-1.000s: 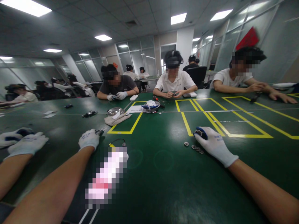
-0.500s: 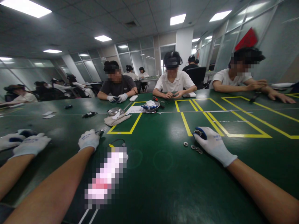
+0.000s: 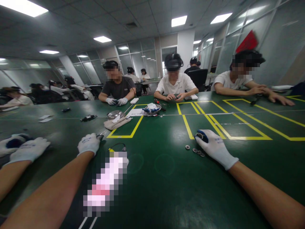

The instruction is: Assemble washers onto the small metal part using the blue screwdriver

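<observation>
Well, right hand (image 3: 213, 144) curls round metal ring (image 3: 199, 136) near loose discs (image 3: 199, 152); if grip slackens, I could drop ring among them. Left hand (image 3: 88, 144) at dark tool (image 3: 101, 135); can't tell whether fingers grip.

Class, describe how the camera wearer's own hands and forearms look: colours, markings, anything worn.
The left hand and right hand wear white work gloves with small blue printing on the backs, too small to read. The right glove shows dark blue on its inner side. The cuffs are pale bluish. Both forearms are bare: no sleeves in view.
</observation>
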The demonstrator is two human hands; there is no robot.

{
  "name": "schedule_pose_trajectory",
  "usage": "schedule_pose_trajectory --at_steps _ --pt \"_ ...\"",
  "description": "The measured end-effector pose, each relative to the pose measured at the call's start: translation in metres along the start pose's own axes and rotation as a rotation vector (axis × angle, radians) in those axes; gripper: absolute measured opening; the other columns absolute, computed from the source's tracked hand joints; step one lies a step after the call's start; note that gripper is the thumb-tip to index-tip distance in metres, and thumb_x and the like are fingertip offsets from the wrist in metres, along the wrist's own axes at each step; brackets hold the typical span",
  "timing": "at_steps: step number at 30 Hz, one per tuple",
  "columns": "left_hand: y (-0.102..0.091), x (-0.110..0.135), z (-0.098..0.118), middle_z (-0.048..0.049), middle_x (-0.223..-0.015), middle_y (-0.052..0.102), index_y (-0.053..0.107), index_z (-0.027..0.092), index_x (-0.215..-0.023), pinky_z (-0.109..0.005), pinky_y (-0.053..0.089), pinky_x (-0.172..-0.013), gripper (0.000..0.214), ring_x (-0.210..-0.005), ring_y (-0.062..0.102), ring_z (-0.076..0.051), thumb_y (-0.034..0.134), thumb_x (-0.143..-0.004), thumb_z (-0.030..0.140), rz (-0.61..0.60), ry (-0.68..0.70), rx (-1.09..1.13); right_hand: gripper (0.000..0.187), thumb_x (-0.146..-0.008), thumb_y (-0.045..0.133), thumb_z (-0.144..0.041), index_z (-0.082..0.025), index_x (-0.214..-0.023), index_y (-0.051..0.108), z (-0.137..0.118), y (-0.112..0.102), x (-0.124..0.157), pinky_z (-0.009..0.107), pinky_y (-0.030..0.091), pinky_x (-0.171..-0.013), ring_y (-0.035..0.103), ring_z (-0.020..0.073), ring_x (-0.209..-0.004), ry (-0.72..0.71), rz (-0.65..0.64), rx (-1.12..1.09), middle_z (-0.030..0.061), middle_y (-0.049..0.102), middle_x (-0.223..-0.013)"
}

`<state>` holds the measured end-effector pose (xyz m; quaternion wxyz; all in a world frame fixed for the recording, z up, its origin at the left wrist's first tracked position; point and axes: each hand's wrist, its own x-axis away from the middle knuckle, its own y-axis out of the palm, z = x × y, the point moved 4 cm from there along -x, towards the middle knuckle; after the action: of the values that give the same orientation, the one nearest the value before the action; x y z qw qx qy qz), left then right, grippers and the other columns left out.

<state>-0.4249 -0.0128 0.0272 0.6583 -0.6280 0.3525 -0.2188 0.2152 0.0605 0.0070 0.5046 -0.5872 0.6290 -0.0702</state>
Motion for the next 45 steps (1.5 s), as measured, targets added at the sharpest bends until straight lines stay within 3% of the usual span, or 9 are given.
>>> schedule_pose_trajectory --at_steps 14,24,33,45 --pt "-0.003 0.003 0.003 -0.0243 -0.118 0.064 0.065 0.013 -0.115 -0.047 0.051 -0.080 0.053 -0.105 0.063 -0.039 0.033 -0.095 0.051 -0.014 0.001 -0.039 0.035 -0.090 0.059 -0.043 -0.018 -0.114 0.066 -0.001 -0.001 0.000 0.042 0.052 -0.094 0.066 0.0281 -0.104 -0.002 -0.011 0.005 0.0118 0.069 -0.114" --pt "-0.004 0.007 0.005 -0.0260 -0.117 0.064 0.065 0.010 -0.115 -0.049 0.051 -0.080 0.053 -0.107 0.061 -0.041 0.036 -0.094 0.049 0.035 0.003 -0.050 0.035 -0.090 0.059 -0.043 -0.019 -0.114 0.066 0.000 0.000 0.000 0.044 0.053 -0.093 0.066 0.0285 -0.104 -0.013 0.002 0.005 0.0113 0.069 -0.113" --pt "-0.005 0.007 0.006 -0.0272 -0.119 0.063 0.065 0.009 -0.117 -0.050 0.050 -0.081 0.056 -0.108 0.061 -0.041 0.036 -0.094 0.052 0.000 -0.017 -0.017 0.035 -0.090 0.060 -0.042 -0.018 -0.115 0.066 -0.002 0.000 0.000 0.042 0.052 -0.094 0.066 0.0278 -0.104 0.009 -0.009 0.003 0.0113 0.069 -0.114" --pt "-0.015 0.020 0.017 -0.0202 -0.120 0.063 0.061 0.013 -0.115 -0.041 0.049 -0.083 0.048 -0.109 0.058 -0.035 0.034 -0.096 0.049 0.018 0.027 -0.158 0.035 -0.090 0.059 -0.042 -0.018 -0.114 0.066 -0.001 0.000 0.000 0.042 0.052 -0.094 0.065 0.0274 -0.104 -0.010 -0.003 -0.002 0.0116 0.069 -0.113"
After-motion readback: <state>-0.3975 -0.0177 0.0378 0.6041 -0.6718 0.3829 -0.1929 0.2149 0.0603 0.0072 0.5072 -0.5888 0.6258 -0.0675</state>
